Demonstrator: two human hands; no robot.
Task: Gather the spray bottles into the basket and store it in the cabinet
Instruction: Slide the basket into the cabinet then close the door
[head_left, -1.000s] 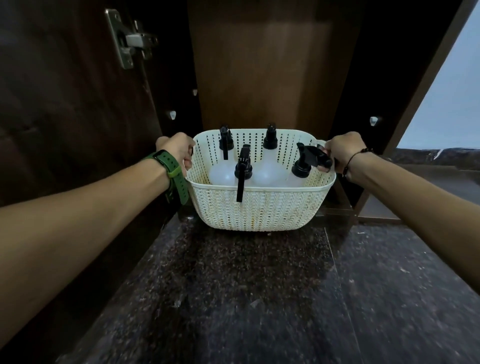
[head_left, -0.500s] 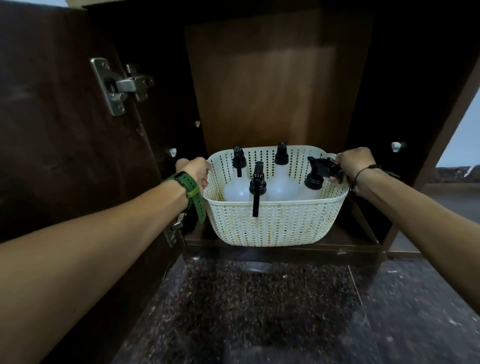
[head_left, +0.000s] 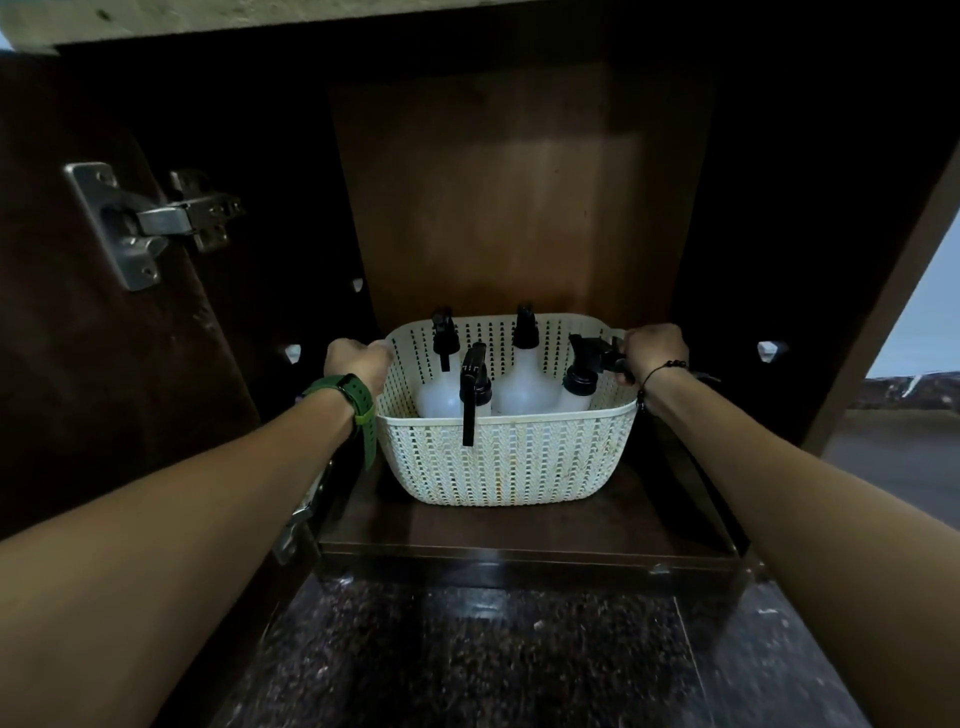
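Dark cabinet (head_left: 519, 208) shelf bears the basket (head_left: 506, 460) of spray bottles (head_left: 524, 382); left hand (head_left: 358, 361) and right hand (head_left: 655, 351) grip its side rims.

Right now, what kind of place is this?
Likely a home kitchen or utility area: a low wooden cabinet with an open hinged door, a dark speckled stone floor, and a basket of spray bottles.

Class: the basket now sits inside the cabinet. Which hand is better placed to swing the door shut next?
Left, probably. The left hand grips the basket nearest the open door and its hinge. The right hand is farther away.
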